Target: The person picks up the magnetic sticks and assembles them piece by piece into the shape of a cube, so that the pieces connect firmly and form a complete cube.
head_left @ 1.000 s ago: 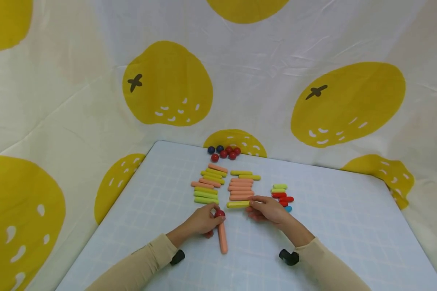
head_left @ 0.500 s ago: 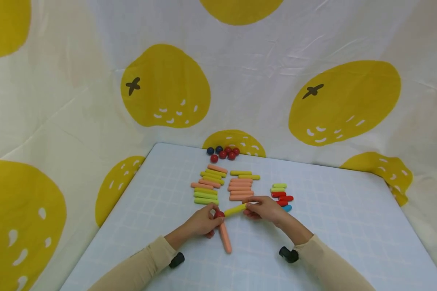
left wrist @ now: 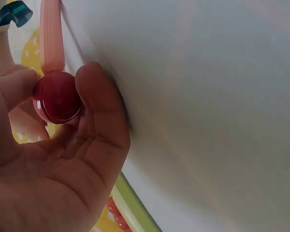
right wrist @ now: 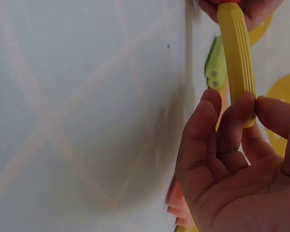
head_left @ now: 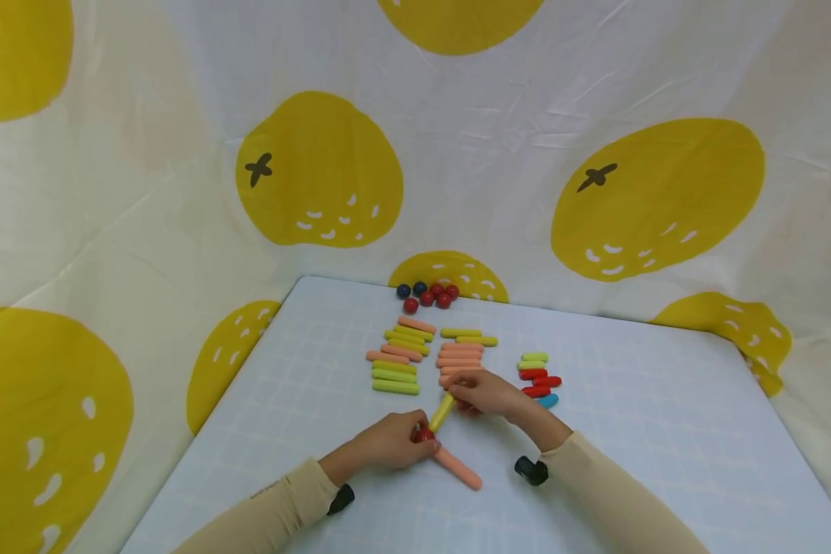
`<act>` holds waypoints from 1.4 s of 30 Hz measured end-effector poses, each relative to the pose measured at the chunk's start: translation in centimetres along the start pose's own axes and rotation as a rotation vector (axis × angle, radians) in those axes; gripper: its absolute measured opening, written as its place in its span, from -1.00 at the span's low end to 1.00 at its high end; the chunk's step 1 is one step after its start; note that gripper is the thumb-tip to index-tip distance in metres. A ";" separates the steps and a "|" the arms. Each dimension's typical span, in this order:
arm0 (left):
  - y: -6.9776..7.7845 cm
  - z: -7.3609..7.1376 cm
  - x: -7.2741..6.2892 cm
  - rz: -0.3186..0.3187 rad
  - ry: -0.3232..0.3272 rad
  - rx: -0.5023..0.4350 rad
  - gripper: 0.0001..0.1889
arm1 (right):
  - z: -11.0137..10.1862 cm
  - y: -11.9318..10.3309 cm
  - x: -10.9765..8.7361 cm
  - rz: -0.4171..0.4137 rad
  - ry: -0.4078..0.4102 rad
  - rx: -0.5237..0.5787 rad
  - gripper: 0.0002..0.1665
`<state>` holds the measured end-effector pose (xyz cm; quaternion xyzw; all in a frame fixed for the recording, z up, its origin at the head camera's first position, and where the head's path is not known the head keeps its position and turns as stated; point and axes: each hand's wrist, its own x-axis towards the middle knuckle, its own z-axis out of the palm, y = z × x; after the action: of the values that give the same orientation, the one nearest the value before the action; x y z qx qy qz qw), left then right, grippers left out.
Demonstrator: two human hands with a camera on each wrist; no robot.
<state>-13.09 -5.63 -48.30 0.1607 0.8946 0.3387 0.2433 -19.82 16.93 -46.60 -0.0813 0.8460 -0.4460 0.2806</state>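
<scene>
My left hand (head_left: 393,440) pinches a red ball (head_left: 425,435) between thumb and fingers just above the table. A salmon-pink ribbed stick (head_left: 458,468) joins the ball and points down to the right in the head view; the left wrist view shows its end (left wrist: 52,38) against the ball (left wrist: 57,96). With thumb and fingertips, my right hand (head_left: 483,391) grips the outer end of a yellow ribbed stick (head_left: 442,412). Its other end meets the red ball, as the right wrist view also shows for the yellow stick (right wrist: 237,53). Fingers partly cover that contact.
Behind the hands lie rows of yellow-green (head_left: 395,387), salmon (head_left: 459,362) and yellow sticks (head_left: 461,333). Short red sticks (head_left: 536,392) and a blue one (head_left: 548,402) lie right. Red balls (head_left: 443,301) and two dark blue balls (head_left: 403,292) sit at the table's (head_left: 665,431) back edge.
The right hand has brought the yellow stick from beside the salmon row to the red ball. The left hand has moved slightly nearer, and the salmon stick has swung to the right.
</scene>
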 end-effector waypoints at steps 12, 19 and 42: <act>-0.3 -0.3 1.8 -0.081 0.031 -0.182 -0.71 | 1.8 -2.5 1.2 -0.108 -0.123 -0.120 -0.74; -0.5 -0.5 2.3 -0.128 0.051 -0.297 -0.75 | 1.9 -3.2 1.5 -0.133 -0.123 -0.166 -0.72; -1.0 -0.5 2.2 -0.214 0.056 -0.410 -0.63 | -11.5 0.0 6.1 0.151 0.108 0.294 -0.20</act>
<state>-15.32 -5.63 -49.37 0.0027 0.8255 0.4900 0.2802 -31.17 22.73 -43.93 0.0486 0.7891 -0.5463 0.2766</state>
